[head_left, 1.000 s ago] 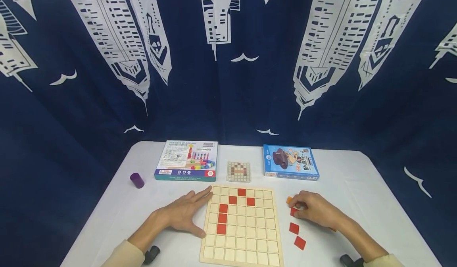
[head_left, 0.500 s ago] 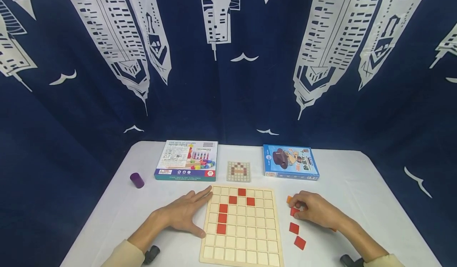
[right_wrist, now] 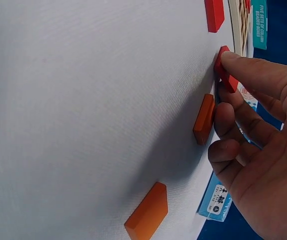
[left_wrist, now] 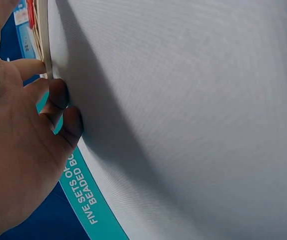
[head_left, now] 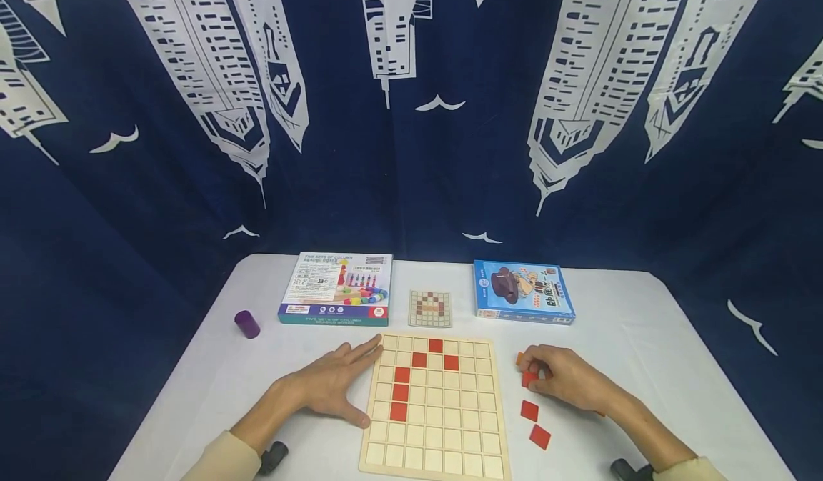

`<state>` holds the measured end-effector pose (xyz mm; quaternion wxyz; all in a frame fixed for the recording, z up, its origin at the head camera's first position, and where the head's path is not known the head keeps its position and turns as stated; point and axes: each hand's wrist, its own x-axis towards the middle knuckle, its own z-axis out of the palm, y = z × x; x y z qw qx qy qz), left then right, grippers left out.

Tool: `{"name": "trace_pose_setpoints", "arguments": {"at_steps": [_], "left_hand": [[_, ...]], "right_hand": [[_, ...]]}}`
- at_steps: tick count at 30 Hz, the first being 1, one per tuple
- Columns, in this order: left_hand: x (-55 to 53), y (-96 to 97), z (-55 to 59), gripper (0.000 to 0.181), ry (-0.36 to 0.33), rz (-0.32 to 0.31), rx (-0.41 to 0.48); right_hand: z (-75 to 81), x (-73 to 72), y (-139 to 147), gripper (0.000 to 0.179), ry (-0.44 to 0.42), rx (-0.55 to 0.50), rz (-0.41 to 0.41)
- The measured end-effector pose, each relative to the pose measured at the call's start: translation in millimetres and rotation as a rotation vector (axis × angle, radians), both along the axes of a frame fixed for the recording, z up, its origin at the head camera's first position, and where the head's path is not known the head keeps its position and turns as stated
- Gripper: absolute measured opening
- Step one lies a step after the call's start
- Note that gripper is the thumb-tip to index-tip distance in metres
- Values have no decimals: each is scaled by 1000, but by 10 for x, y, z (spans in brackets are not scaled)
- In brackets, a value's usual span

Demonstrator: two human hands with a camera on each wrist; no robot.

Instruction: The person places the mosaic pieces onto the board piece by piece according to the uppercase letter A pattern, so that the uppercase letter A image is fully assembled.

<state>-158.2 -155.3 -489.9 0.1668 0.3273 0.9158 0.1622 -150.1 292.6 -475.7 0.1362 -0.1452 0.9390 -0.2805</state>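
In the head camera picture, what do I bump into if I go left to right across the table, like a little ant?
Purple cylinder → left hand → board → right hand.

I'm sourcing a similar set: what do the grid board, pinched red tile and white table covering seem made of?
Grid board: probably wood, matte; pale tan frame and ribs.
Red tile: painted wood or plastic, the look leaves it open; smooth, evenly coloured faces.
White table covering: likely woven fabric, matte; fine thread texture shows in the wrist views.
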Motion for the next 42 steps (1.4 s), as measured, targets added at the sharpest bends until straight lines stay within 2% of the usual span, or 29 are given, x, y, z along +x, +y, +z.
{"name": "trace_pose_setpoints", "arguments": {"at_steps": [12,20,29,42], "left_hand": [[-28,4,0,123,15,-8,-12],[-13,0,10,123,13,-3,-8],[4,0,22,122,2,7,-7],[4,11,-19,124,-21,21,-10]], "right_hand": [[6,-33,15,22,37,-27,41],[19,-36,-31,18,11,-102,50],[54,-37,-273,17,-18,-238,99],[1,-85,-697,14,-74,-309,147]]}}
